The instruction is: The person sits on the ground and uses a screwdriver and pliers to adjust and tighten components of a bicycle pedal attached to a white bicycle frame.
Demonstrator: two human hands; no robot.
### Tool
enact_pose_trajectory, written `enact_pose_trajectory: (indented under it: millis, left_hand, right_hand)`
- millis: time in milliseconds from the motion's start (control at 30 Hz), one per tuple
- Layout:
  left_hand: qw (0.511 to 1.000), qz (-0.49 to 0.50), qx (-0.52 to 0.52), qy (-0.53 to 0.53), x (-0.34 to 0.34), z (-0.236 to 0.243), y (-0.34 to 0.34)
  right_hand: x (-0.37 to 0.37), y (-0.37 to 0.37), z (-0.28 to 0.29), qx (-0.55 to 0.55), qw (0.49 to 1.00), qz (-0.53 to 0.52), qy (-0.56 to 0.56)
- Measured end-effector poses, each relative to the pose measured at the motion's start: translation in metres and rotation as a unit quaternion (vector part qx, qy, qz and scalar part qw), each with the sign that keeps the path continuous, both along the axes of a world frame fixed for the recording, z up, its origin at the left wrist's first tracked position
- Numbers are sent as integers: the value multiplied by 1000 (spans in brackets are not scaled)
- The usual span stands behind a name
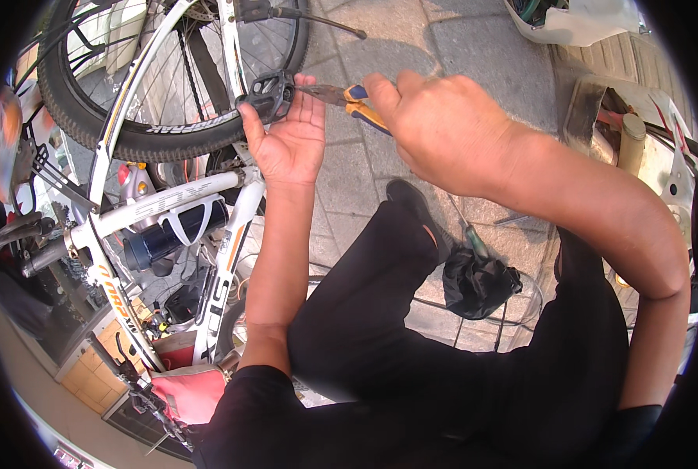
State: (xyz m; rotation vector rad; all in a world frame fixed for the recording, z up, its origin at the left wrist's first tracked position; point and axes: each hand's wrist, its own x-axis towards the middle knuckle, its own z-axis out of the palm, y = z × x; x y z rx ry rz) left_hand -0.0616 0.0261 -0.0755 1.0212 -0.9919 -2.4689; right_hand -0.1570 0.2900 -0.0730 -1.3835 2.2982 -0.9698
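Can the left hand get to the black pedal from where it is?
Probably yes. The left hand is already at the black pedal, its fingers curled against it, with nothing between them. The right hand brings pliers in from the other side.

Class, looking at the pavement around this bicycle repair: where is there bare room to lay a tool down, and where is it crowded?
Bare paving lies above the right hand, up to the white tub. It is crowded around the black bag with cables, and under the bicycle frame.

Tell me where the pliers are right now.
In the head view, upper middle: the pliers are gripped in the right hand, their tips at the black pedal that the left hand steadies.
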Motion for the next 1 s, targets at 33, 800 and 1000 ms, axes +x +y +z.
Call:
enact_pose_trajectory:
  millis: [33,800,1000]
  left_hand:
    - [1000,-7,22,12,0,0,-7]
    - [998,-35,36,38,8,-29,-33]
    - [995,-65,39,69,13,-33,-38]
  right_hand:
    - [-1,1,-1,1,1000,-1,-7]
    - [-3,10,-30,-28,996,0,-89]
    - [0,10,-34,-37,995,-8,-95]
